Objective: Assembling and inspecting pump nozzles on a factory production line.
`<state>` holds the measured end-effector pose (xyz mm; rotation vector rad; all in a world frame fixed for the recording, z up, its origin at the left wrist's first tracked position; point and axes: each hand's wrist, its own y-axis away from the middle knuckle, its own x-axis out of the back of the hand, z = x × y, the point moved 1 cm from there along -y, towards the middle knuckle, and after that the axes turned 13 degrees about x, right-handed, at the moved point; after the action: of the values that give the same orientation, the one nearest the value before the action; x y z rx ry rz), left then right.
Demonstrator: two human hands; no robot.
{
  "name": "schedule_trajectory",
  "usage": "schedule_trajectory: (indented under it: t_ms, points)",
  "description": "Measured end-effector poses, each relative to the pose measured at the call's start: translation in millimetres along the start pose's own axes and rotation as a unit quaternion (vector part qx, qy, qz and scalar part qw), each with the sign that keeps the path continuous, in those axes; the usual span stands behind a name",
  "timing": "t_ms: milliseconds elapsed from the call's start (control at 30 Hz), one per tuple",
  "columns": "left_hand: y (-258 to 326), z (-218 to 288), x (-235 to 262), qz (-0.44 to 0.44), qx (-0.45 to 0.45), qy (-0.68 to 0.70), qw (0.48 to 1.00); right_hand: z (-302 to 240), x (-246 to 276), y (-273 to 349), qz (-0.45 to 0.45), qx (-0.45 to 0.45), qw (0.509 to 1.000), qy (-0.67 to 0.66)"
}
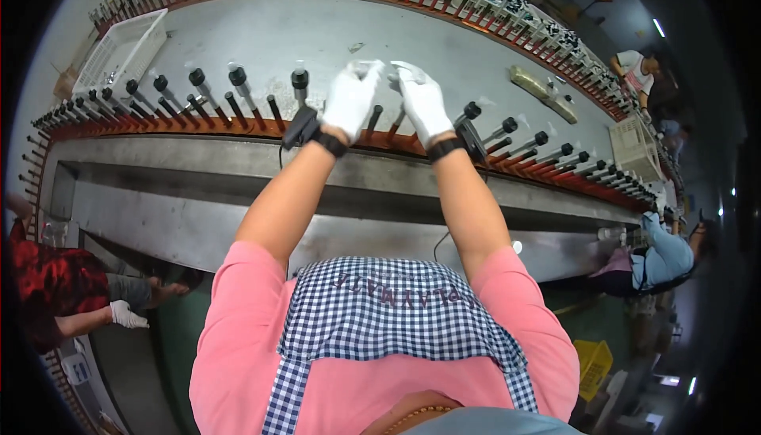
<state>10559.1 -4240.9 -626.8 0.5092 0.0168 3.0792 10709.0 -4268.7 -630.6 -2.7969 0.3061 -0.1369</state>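
Both my hands wear white gloves and are raised over the grey metal table [261,34], just beyond a row of upright rods. My left hand [353,102] has its fingers curled together toward the right. Close by, my right hand [422,100] bends its fingers toward the left, with a small gap between the two hands. Anything pinched in the fingertips is too small to make out. A black-capped clear tube [300,82] stands just left of my left hand. Bare dark rods [374,122] rise from the red-brown rail [261,127] between my wrists.
White crates stand at the far left [123,50] and right [634,149]. A yellowish wrapped bundle [543,94] lies on the table's right. More capped tubes line the near rail, and rods line the far one. Other people work at both sides. A metal trough [182,233] runs before me.
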Motion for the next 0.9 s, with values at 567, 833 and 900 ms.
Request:
schedule_trajectory:
  t_ms: [567, 833, 900]
  points:
    - [134, -31, -72, 0.072, -0.11, -0.083, 0.988, 30, 192, 118, 0.217, 0.111, 0.967, 0.075]
    - [63, 53, -218, -0.051, -0.04, 0.014, 0.998, 57, 218, 27, 0.081, 0.061, 0.994, -0.05]
    - [56, 39, -223, -0.044, -0.034, 0.164, 0.985, 38, 214, 53, 0.081, 0.059, 0.995, 0.028]
